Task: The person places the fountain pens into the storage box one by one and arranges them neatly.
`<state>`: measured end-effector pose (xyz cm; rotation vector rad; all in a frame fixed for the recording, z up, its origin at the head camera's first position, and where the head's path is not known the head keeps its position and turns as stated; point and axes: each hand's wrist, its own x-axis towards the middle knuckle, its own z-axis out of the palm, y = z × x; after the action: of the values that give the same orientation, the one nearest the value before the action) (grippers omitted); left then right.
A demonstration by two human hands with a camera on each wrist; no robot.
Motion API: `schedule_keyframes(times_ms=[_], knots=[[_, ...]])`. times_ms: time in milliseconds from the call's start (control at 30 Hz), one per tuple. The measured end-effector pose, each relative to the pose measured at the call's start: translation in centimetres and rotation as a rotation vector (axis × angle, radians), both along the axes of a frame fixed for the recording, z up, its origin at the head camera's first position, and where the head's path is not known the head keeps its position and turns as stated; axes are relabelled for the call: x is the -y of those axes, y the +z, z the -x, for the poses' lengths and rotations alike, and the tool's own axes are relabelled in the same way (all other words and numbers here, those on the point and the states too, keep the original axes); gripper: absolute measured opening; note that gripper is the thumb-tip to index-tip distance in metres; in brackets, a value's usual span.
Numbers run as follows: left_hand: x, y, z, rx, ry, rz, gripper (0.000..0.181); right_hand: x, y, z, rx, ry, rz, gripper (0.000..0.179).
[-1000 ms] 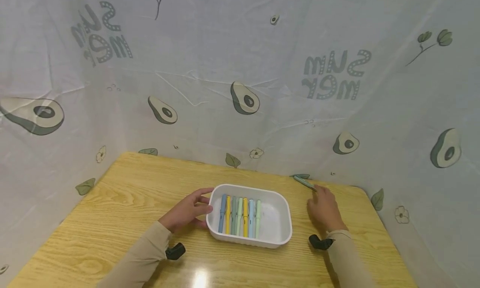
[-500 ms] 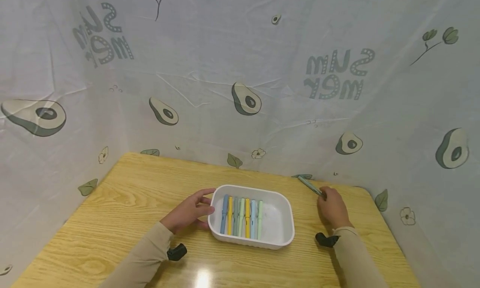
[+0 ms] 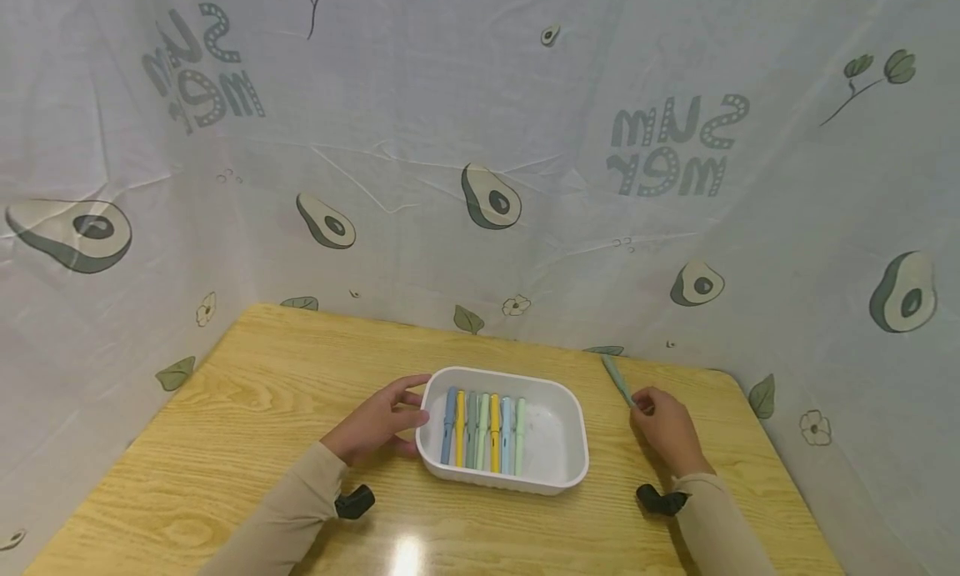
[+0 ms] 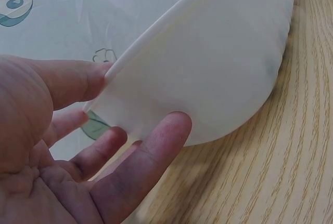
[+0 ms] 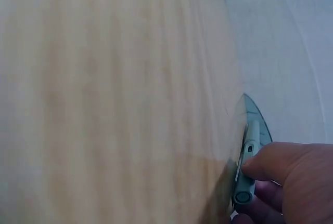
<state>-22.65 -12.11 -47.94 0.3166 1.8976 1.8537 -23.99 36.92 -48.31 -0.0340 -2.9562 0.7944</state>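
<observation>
A white tray (image 3: 551, 451) stands on the wooden table with several pens (image 3: 483, 430) side by side in its left part, in blue, yellow, green and pale tones. My left hand (image 3: 378, 422) is at the tray's left end; in the left wrist view its fingers (image 4: 145, 167) spread beside the outer wall and one digit touches the rim. To the tray's right, my right hand (image 3: 669, 430) pinches the near end of a grey-green pen (image 3: 617, 380). In the right wrist view, that pen (image 5: 250, 156) lies between thumb and fingers, partly hidden by them.
The wooden table (image 3: 300, 368) reaches back to a hanging printed cloth (image 3: 390, 226), which also lines both sides. A black wrist device (image 3: 355, 502) sits below the left hand, another black device (image 3: 662, 500) below the right.
My right hand has moved right and a little nearer with the grey-green pen, which has turned to a steeper slant. The left hand and the tray hold their place.
</observation>
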Motion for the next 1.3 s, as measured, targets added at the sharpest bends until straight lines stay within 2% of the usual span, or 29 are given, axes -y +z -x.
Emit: schedule_keyframes(times_ms=[267,433,533,633,800,933,1133,1300], knots=[[0.1,-0.1,0.1,-0.009,0.003,0.0,0.07,1.5,-0.1,-2.6,-0.005,0.018,0.008,0.023],[0.3,-0.1,0.1,-0.015,0.008,0.007,0.069,2.1,0.5,-3.4,-0.033,0.018,-0.007,0.028],[0.4,-0.2,0.1,-0.015,0.007,0.006,0.07,2.5,1.1,-3.1,-0.076,0.006,-0.043,0.03],[0.4,-0.3,0.1,-0.015,0.001,0.006,0.069,3.1,1.6,-2.2,-0.087,0.002,-0.106,0.03],[0.3,-0.4,0.1,-0.021,-0.005,0.005,0.068,4.1,1.8,-0.2,0.001,-0.035,-0.203,0.033],[0.1,-0.5,0.1,-0.019,-0.005,-0.005,0.069,4.0,1.4,0.9,0.064,-0.077,-0.227,0.029],[0.1,-0.5,0.1,-0.011,-0.008,-0.005,0.07,3.8,1.0,1.2,0.06,-0.092,-0.204,0.024],[0.2,-0.4,0.1,-0.011,-0.013,-0.004,0.07,4.3,1.6,0.6,0.073,-0.085,-0.173,0.019]])
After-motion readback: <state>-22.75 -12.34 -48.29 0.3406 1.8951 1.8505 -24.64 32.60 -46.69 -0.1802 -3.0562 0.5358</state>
